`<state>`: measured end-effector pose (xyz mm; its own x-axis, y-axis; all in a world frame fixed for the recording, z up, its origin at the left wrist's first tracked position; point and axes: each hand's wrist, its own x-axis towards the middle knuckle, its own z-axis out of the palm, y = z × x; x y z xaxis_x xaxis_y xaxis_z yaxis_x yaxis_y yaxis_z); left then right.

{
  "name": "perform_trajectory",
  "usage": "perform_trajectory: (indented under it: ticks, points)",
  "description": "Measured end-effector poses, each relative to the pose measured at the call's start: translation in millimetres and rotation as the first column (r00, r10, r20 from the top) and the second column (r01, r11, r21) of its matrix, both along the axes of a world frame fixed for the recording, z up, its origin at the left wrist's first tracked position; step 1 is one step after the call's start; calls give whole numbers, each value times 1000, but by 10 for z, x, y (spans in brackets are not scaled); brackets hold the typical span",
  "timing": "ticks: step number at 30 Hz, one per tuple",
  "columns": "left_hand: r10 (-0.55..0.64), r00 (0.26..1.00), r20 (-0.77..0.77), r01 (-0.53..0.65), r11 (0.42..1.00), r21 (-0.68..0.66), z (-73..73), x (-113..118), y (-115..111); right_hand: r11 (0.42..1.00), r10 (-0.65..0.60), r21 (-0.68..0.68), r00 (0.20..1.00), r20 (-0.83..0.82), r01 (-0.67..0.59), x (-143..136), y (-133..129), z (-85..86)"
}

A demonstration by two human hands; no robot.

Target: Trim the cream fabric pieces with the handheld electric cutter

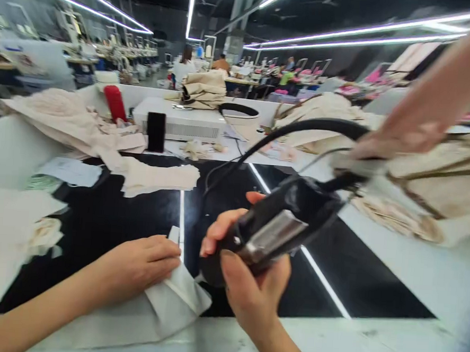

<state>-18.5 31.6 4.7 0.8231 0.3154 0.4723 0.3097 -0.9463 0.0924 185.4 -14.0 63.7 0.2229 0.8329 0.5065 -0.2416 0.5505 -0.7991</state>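
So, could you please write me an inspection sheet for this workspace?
Surface: black panel on a white table.
Job's things: white fabric at the near edge; black tool with a metal plate, held above the panel.
Clutter: cream pieces, upright dark phone, red cone.
Grips: left grip rests on the fabric; right grip holds the tool; another person's hand is at its far end.
Cables: thick black cable arcs above the panel.
Surroundings: strip lights overhead; people behind, details blurred.
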Motion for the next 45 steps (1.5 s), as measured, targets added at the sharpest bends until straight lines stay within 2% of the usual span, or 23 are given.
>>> perform_trajectory:
  ticks: [5,10,14,22,28,37,45]
  points:
    - [-46,995,-84,56,992,115,-34,40,29,999,25,26,999,-37,-24,26,51,10]
    - [-41,990,-134,47,998,41,-8,31,22,1000,8,17,999,-31,-7,31,35,20]
    - [-10,987,-159,2,999,-49,81,17,-9,1000,12,26,1000,-22,-11,34,38,19]
    - [60,948,-314,-63,998,1,221,93,-194,999,24,39,999,-31,-22,32,41,4]
    - [137,939,-315,-116,990,85,148,150,-327,999,18,27,999,-30,-17,26,38,13]
    - [153,960,-234,-138,987,79,33,121,-394,1000,11,-12,999,-34,-12,35,42,25]
    - [161,959,-231,-155,987,46,-6,125,-448,1000,16,5,996,-87,-16,-19,82,45]
